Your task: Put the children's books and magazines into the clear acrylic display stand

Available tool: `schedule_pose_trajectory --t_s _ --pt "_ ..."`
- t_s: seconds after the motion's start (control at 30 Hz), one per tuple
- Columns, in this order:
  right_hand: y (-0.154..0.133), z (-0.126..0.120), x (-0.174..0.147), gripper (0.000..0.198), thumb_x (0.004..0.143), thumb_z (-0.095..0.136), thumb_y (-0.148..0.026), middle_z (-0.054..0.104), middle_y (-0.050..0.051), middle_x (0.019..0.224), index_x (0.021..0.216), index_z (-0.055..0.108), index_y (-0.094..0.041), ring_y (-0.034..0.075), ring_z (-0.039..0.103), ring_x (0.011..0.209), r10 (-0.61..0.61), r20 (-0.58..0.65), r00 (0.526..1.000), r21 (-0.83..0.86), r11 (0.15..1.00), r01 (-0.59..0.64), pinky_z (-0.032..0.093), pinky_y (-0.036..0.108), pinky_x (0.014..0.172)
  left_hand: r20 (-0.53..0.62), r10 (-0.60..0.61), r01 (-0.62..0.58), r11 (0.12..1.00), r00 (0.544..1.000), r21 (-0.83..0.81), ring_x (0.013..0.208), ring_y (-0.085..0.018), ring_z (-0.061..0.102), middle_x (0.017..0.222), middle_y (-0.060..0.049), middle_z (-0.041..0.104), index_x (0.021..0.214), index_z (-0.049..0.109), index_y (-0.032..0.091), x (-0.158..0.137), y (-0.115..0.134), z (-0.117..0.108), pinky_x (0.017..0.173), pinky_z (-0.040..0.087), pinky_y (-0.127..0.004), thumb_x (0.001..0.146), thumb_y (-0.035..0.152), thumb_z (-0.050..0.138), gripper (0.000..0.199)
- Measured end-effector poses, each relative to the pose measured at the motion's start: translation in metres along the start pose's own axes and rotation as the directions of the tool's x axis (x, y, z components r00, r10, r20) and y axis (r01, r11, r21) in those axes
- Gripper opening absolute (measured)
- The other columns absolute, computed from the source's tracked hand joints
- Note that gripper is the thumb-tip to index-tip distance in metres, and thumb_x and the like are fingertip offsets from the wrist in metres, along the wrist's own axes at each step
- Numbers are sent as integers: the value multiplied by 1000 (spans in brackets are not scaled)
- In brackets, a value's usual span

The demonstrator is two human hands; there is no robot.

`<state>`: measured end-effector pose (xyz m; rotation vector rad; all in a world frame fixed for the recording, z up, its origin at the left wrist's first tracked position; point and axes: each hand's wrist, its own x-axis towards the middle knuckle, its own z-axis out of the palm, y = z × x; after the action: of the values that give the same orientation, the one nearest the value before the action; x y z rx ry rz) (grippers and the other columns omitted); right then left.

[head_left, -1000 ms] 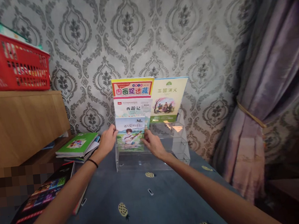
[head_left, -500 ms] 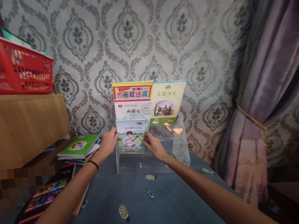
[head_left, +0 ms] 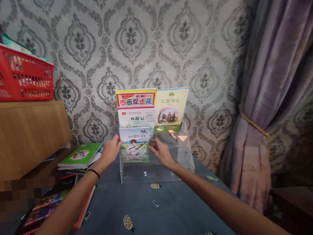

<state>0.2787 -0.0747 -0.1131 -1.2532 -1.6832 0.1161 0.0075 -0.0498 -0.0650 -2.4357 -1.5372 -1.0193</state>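
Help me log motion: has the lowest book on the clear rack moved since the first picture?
No: the lowest book keeps its place against the clear rack, with no visible shift.

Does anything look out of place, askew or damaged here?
Nothing looks spilled or damaged, and the guitar-cover book between the left hand and right hand looks about level. The one oddity is a blocky, pixelated patch at the picture's left, which hides part of the scene beside the black book.

I see bare forearms; a thin black band circles the wrist behind the left hand's grip, the left hand uncovered.
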Motion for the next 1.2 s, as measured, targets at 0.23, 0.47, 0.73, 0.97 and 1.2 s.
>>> schedule_pose_trajectory --t_s 0.23,0.47,0.73,0.97,1.2 --pt "-9 -6 4 28 84 57 -38 68 3 82 106 53 -22 24 65 74 12 -114 993 -21 1000 -14 51 38 74 1 -41 41 999 999 22 96 -27 70 97 -9 74 106 57 22 -3 4 -5 80 47 -33 100 31 51 13" --pt "-27 -9 12 56 86 56 -41 59 16 116 135 47 -15 30 62 101 -53 -256 965 -115 993 24 53 47 89 -33 -81 83 996 996 36 104 -31 69 110 -13 73 125 51 18 0 14 -16 84 50 -37 102 32 49 28" --pt "-27 -4 22 61 89 54 -37 57 21 133 145 42 -14 35 55 123 -120 -201 972 -110 989 99 45 56 106 -84 19 -17 1000 996 22 116 -31 64 131 -16 64 133 51 16 7 22 -23 95 49 -39 101 24 48 34" --pt "-23 -2 26 62 87 56 -37 58 21 138 144 42 -15 35 57 126 -112 -198 974 -81 992 98 46 55 107 -62 10 -10 1000 998 -5 119 -30 62 131 -16 64 132 52 17 11 21 -20 95 49 -38 100 23 48 32" --pt "-21 -2 27 59 84 59 -34 62 20 132 139 46 -17 36 60 121 -98 -210 973 -65 994 87 47 56 105 -70 3 -5 999 998 -34 118 -28 62 129 -12 66 123 56 20 14 20 -19 95 48 -37 99 20 49 25"
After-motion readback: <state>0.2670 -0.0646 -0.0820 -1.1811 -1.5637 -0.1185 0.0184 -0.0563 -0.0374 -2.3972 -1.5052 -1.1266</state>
